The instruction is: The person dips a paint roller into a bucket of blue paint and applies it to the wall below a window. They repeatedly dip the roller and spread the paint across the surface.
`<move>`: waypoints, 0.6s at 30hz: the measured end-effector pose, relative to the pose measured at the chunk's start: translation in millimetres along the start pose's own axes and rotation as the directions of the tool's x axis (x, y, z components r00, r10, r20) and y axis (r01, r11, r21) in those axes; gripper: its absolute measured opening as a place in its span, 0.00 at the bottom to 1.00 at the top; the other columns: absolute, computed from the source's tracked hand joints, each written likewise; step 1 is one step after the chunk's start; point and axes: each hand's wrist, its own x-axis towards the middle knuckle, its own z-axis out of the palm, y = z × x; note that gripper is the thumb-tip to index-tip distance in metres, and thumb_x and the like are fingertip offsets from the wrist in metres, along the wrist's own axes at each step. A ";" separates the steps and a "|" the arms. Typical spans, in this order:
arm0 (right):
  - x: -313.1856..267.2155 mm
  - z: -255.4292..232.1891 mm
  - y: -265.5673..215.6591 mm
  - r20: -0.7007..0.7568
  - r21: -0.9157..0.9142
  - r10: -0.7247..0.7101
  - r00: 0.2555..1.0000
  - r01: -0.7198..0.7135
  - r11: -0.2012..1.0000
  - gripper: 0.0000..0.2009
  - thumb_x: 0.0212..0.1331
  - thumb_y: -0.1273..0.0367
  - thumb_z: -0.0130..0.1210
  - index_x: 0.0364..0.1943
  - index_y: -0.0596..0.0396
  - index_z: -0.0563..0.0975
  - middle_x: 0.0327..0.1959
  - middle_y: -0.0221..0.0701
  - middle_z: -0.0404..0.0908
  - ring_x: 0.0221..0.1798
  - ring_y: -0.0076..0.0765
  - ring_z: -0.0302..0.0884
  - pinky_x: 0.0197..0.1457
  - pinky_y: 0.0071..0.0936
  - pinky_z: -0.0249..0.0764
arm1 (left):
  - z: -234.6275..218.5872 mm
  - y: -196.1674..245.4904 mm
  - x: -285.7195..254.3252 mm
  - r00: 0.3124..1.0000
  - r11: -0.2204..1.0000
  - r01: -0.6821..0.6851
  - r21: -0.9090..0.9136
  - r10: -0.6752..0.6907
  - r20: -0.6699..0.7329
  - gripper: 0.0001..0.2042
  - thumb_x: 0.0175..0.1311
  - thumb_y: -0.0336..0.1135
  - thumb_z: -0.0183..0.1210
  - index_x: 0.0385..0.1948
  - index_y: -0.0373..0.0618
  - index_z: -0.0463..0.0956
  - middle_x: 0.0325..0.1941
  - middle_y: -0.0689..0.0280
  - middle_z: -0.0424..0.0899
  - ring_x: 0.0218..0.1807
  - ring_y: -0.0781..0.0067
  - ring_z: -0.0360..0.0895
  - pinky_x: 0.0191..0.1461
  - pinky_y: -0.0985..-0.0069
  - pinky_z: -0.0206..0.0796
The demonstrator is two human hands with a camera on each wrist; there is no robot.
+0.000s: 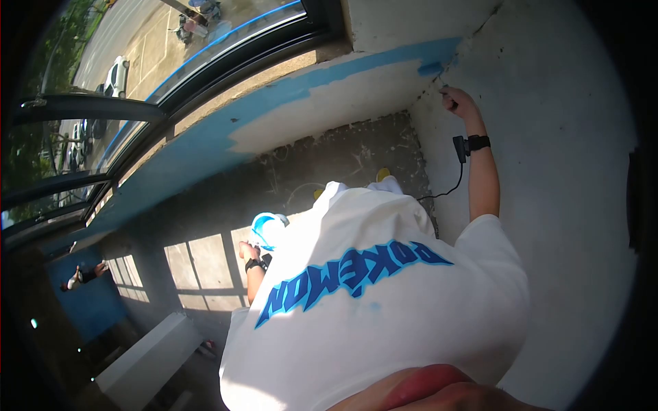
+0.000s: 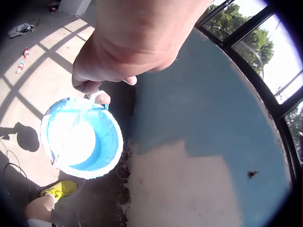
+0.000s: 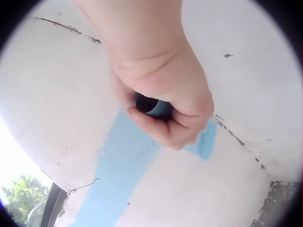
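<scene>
My right hand (image 1: pixel 460 103) grips the dark handle (image 3: pixel 154 108) of a paint roller near the wall corner. The blue roller head (image 1: pixel 430 68) overlaps the right end of a blue painted strip (image 1: pixel 377 60) on the white wall. In the right wrist view the roller head (image 3: pixel 204 142) is partly hidden behind the fingers. Down at my left side, my left hand (image 1: pixel 248 252) holds a bucket (image 2: pixel 110 137) at its top edge, fingers curled by the handle. Light blue paint coats the bucket's inner wall, and glare washes out its inside.
Dark-framed windows (image 1: pixel 164 116) run above the partly painted wall. The side wall (image 1: pixel 555 137) stands close on the right. A yellow shoe (image 2: pixel 60 189) is on the concrete floor below the bucket. Another person (image 1: pixel 86 275) and a white pillar (image 1: pixel 147 359) are farther off.
</scene>
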 end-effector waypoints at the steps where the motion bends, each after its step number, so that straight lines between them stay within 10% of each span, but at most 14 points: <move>1: -15.2 3.9 -4.9 0.047 0.034 -0.002 0.999 0.000 0.999 0.14 0.63 0.72 0.50 0.22 0.47 0.61 0.14 0.18 0.57 0.13 0.13 0.52 0.14 0.14 0.48 | 2.7 3.1 1.1 1.000 1.000 -0.016 0.001 0.016 0.027 0.09 0.54 0.35 0.49 0.29 0.38 0.70 0.20 0.64 0.67 0.21 0.67 0.68 0.18 0.72 0.55; 10: -157.9 38.0 -61.2 0.254 -0.048 0.007 0.967 0.005 0.999 0.10 0.64 0.70 0.48 0.25 0.49 0.64 0.15 0.17 0.56 0.13 0.09 0.50 0.12 0.11 0.44 | 17.7 20.6 -8.4 0.997 0.997 -0.058 -0.044 0.060 0.049 0.11 0.57 0.37 0.51 0.28 0.36 0.72 0.26 0.62 0.70 0.30 0.67 0.72 0.24 0.66 0.66; 18: -17.2 8.4 -2.8 0.153 0.152 0.215 0.964 -0.238 0.959 0.11 0.65 0.69 0.48 0.24 0.50 0.64 0.14 0.18 0.57 0.13 0.12 0.53 0.12 0.13 0.49 | -18.1 46.7 -14.5 0.979 0.978 -0.184 -0.104 0.191 0.065 0.12 0.58 0.40 0.53 0.27 0.38 0.73 0.21 0.66 0.69 0.19 0.70 0.69 0.18 0.75 0.57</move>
